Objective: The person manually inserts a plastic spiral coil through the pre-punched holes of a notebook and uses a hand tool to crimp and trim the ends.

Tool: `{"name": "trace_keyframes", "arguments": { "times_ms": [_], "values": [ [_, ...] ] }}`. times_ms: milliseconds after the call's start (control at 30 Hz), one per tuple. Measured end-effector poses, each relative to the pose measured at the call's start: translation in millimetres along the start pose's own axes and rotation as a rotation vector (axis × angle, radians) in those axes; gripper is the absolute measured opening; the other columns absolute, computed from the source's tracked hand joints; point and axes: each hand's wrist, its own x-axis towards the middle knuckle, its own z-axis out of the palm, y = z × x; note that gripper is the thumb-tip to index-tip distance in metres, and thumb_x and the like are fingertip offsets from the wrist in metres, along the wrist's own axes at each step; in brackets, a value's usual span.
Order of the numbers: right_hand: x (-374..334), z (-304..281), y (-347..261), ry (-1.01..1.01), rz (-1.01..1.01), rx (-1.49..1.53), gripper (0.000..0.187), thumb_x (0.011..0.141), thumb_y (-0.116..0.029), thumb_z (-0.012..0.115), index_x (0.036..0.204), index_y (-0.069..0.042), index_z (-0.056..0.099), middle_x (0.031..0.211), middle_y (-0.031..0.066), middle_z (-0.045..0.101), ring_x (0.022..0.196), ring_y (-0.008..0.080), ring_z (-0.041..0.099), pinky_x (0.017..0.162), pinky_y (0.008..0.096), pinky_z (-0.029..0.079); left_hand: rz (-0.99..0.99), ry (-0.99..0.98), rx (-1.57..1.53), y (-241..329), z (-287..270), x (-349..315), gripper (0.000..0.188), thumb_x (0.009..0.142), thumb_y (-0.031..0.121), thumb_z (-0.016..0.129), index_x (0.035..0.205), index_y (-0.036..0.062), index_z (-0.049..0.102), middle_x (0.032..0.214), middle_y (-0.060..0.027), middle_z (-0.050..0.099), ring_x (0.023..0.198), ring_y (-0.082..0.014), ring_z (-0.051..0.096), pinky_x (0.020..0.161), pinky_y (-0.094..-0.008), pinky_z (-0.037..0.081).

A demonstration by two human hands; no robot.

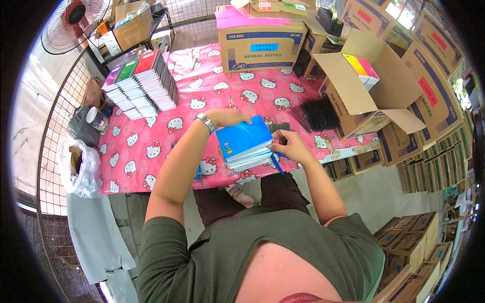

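A stack of blue-covered notebooks (244,137) lies near the front edge of the table, right before me. My left hand (233,117), with a watch at its wrist, grips the far side of the stack; most of its fingers are hidden behind the covers. At the stack's right edge my right hand (291,146) is closed, thumb and forefinger pinched together. A small tool with blue handles (276,163) hangs out below that hand; its working end is hidden. Just beyond, to the right, lies a heap of black binding coils (323,114).
Stacks of purple, green and red notebooks (157,81) stand at the left on the pink patterned table cover (174,123). An open carton (348,91) with notebooks is at the right. A closed carton (260,48) stands at the back. A plastic bag (83,171) hangs at the left edge.
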Motion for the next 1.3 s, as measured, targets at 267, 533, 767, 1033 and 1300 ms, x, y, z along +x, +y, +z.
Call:
{"name": "trace_keyframes", "arguments": {
  "times_ms": [267, 533, 767, 1033, 1300],
  "values": [
    [0, -9, -9, -0.051, -0.098, -0.248, 0.041, 0.078, -0.02, 0.082, 0.11, -0.001, 0.066, 0.081, 0.0024, 0.065, 0.071, 0.0087, 0.055, 0.065, 0.0278, 0.047, -0.123, 0.063, -0.223, 5, 7, -8, 0.035, 0.092, 0.038, 0.059, 0.112, 0.0106, 0.066, 0.104, -0.0051, 0.068, 0.087, -0.0149, 0.064, 0.079, -0.0356, 0.054],
    [-5, -4, -7, 0.022, -0.149, -0.318, 0.061, 0.077, -0.028, 0.082, 0.127, -0.002, 0.06, 0.103, 0.0149, 0.066, 0.092, 0.0239, 0.066, 0.082, 0.0351, 0.051, -0.044, 0.209, -0.341, -7, 5, -21, 0.042, 0.092, 0.034, 0.061, 0.122, 0.0043, 0.06, 0.11, -0.0091, 0.067, 0.093, -0.02, 0.065, 0.081, -0.0356, 0.056],
    [-12, 20, -39, 0.218, -0.001, 0.392, 0.066, 0.089, -0.039, 0.072, 0.142, -0.01, 0.045, 0.115, 0.0156, 0.059, 0.073, 0.014, 0.058, 0.063, 0.0282, 0.048, 0.302, 0.525, -1.061, -22, 16, -59, 0.032, 0.092, 0.025, 0.063, 0.114, 0.0037, 0.057, 0.11, -0.0082, 0.064, 0.093, -0.0182, 0.064, 0.081, -0.0371, 0.056],
    [6, 9, -66, 0.045, 0.239, 0.796, 0.056, 0.088, -0.04, 0.068, 0.133, -0.012, 0.046, 0.073, -0.0029, 0.051, 0.044, 0.0067, 0.035, 0.04, 0.0238, 0.024, 0.446, 0.898, -1.435, 6, 136, -69, 0.047, 0.095, 0.019, 0.065, 0.13, 0.0036, 0.039, 0.122, -0.0125, 0.056, 0.109, -0.0231, 0.059, 0.09, -0.0397, 0.052],
    [39, -4, -73, -0.231, 0.259, 0.403, 0.037, 0.087, -0.035, 0.071, 0.113, -0.012, 0.059, 0.065, -0.007, 0.044, 0.048, 0.0046, 0.032, 0.043, 0.0234, 0.022, 0.394, 0.86, -1.336, -15, 169, -79, 0.102, 0.092, 0.016, 0.07, 0.153, 0.0005, -0.011, 0.14, -0.0202, 0.042, 0.125, -0.0269, 0.05, 0.107, -0.0422, 0.042]
  ]
}}
